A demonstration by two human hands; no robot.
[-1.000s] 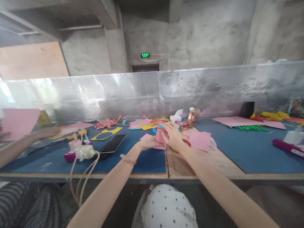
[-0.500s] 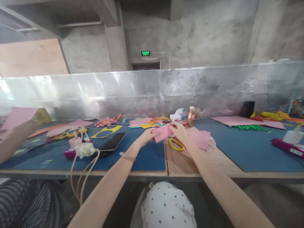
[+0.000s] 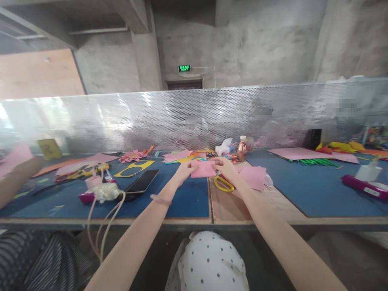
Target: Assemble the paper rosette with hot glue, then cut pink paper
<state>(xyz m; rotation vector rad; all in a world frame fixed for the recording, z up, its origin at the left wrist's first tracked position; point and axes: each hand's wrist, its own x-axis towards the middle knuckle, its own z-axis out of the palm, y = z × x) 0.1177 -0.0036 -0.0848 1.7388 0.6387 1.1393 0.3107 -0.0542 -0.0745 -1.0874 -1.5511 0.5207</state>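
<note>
A small piece of pink paper is held up over the table between my two hands. My left hand pinches its left edge, and my right hand grips the upper right corner. The paper is roughly level and looks folded, though the blur hides its layers. Just below my right hand lie yellow-handled scissors, their blades partly hidden. Another pink sheet rests to the right of my right forearm.
A black phone and a purple tool with tubing lie left. Behind stand a bottle and a tissue pack. A purple device is at far right. Another person's hand holds pink paper at far left.
The pink paper in my hands has turned from tilted to nearly level, and both hands still hold it. At far left, the other person's hand has shifted left with its paper.
</note>
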